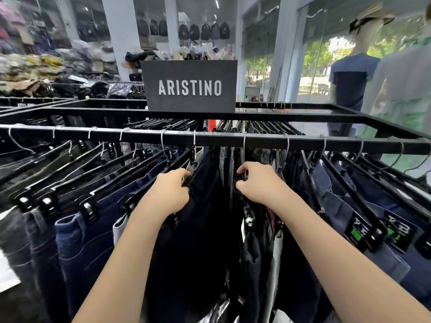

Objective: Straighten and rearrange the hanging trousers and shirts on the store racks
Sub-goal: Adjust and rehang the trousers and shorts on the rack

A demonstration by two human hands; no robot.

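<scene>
A black rack rail (pixel 233 139) runs across the view with several pairs of jeans and dark trousers hanging from clip hangers. My left hand (pixel 171 191) grips the black clip hanger (pixel 192 163) of a dark navy pair of trousers (pixel 193 229) at the middle of the rail. My right hand (pixel 258 183) grips the top of the neighbouring dark pair (pixel 254 241), just right of a narrow gap between the two. Blue jeans (pixel 81 241) fan out to the left, and more blue jeans with green tags (pixel 356 234) hang to the right.
A black ARISTINO sign (pixel 190 86) stands on the rack frame behind the rail. A second row of hangers (pixel 268 127) hangs behind. Mannequins (pixel 354 73) stand by the glass front at right. Piles of clothes (pixel 35 68) fill the back left.
</scene>
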